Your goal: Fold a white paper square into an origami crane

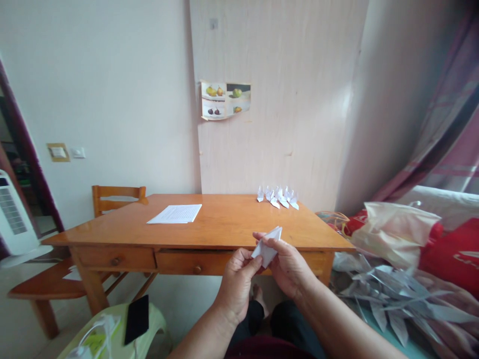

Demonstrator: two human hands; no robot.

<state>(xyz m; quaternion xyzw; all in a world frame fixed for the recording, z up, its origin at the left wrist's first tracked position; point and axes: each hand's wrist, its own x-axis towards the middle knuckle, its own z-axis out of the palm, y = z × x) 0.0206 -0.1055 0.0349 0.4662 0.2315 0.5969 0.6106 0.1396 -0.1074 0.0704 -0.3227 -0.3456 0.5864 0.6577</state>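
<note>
A small piece of folded white paper is held between my two hands, in front of the table's near edge. The thumb and fingers of my left hand pinch its lower left side. My right hand grips it from the right, with the thumb along its upper part and a fingertip showing behind it. The paper comes to a point at the top. Several folded white paper figures stand grouped at the back right of the wooden table. A stack of printed sheets lies on the table's left half.
A wooden chair stands behind the table, a bench to its left. On a pale green stool lie a black phone and white cables. At right are paper strips, a cream bag and a red bag.
</note>
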